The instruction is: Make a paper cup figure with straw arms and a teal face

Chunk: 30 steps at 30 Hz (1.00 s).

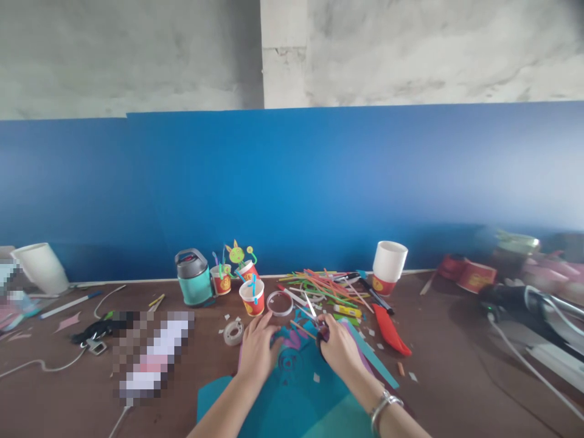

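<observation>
My right hand [340,348] is closed around the dark handles of a pair of scissors [311,304], whose blades point up and away from me. With fingers spread, my left hand [258,350] lies at the left edge of some blue paper [278,420], which has a drawn pattern on it. Purple paper pieces [294,339] lie between both hands. A roll of clear tape [234,332] sits left of my left hand, and a round clear lid [280,303] is just beyond its fingertips. Whether the scissor blades touch any paper is unclear.
Behind stand paper cups [252,297] with pipe cleaners, a teal container [196,286] and stacked white cups [389,264]. Loose pipe cleaners [328,285], a glue stick [347,311] and a red packet [391,331] lie beyond my right hand. A blue partition [292,188] closes off the back.
</observation>
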Tool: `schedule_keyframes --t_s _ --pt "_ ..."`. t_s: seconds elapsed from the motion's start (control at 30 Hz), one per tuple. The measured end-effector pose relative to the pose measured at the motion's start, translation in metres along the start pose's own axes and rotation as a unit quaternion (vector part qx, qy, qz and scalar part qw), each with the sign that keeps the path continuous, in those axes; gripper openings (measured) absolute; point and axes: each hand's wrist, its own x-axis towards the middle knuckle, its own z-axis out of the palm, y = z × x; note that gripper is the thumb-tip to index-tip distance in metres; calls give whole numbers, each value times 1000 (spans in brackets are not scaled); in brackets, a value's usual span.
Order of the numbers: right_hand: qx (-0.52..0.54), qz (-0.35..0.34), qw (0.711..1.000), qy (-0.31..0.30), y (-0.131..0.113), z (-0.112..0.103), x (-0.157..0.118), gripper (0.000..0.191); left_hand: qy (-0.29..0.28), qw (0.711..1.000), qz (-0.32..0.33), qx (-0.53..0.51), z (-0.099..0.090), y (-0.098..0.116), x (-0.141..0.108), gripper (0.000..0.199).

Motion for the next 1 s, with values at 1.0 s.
schedule_keyframes --t_s 1.0 --pt "429 -27 887 -170 -26 12 -15 32 -15 792 -187 -581 1 33 -5 37"
